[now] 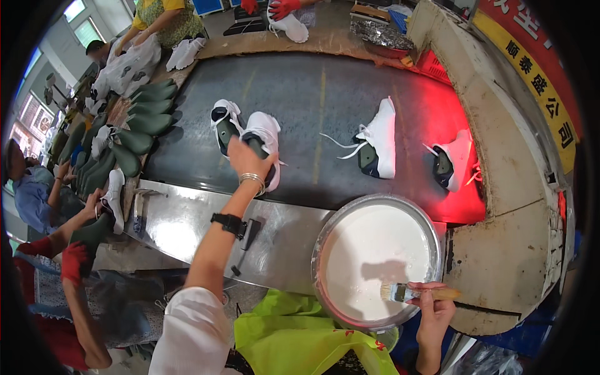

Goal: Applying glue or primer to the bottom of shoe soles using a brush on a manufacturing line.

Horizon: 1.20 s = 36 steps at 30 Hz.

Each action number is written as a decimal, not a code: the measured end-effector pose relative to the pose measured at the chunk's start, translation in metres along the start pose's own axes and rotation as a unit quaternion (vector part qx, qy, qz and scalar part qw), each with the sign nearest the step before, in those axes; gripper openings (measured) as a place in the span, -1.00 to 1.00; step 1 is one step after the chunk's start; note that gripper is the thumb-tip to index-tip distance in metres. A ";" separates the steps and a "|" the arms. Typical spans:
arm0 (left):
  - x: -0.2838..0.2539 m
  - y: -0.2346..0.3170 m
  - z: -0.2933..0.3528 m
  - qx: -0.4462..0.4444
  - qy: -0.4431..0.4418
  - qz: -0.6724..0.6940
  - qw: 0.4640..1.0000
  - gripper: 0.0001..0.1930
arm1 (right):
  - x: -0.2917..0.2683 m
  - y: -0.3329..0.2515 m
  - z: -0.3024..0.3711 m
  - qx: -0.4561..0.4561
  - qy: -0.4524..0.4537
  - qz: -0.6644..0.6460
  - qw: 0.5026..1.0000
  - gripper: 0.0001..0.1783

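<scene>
My left hand (249,159) reaches over the dark belt and is closed on the top of a white shoe (265,125) with a green last inside; some of its fingers are hidden. A second white shoe (220,112) on a last stands right beside it, touching or almost so. At the lower right, my right hand (433,310) grips a paintbrush (400,292) by its wooden handle. The bristles are over a round metal basin (320,255) of white liquid (375,244), and the brush casts a shadow there.
Farther right on the belt (294,94) stand a white shoe (382,134) and another (459,156) under red light by a beige housing (500,250). Green lasts (153,107) line the left edge. Co-workers handle shoes at left and at the far side. A metal ledge (169,225) fronts the belt.
</scene>
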<state>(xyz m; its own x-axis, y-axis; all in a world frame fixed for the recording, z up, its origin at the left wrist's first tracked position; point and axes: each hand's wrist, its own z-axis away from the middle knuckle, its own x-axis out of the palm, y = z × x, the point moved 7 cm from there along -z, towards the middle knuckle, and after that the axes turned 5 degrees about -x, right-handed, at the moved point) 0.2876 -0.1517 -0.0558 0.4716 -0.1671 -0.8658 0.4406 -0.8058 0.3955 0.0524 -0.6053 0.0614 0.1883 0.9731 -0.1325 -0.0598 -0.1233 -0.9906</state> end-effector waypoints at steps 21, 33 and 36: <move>-0.078 -0.159 0.173 -0.378 -0.378 0.597 0.599 -0.47 | 0.026 -0.025 0.036 -0.033 -0.076 -0.052 0.995 -0.85; -0.110 -0.197 0.134 -0.024 -0.207 0.062 0.976 0.18 | 0.017 -0.031 0.080 -0.056 -0.064 -0.040 0.996 -0.84; -0.082 -0.202 0.115 -0.051 -0.373 0.018 0.926 0.47 | 0.021 -0.029 0.072 -0.073 -0.066 -0.042 0.994 -0.84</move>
<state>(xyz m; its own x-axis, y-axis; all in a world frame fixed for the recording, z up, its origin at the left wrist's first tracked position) 0.0725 -0.0404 -0.1003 -0.1550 -0.5699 -0.8069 0.5229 -0.7403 0.4224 -0.0127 -0.5672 0.0895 0.0565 0.9970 -0.0533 0.0958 -0.0585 -0.9937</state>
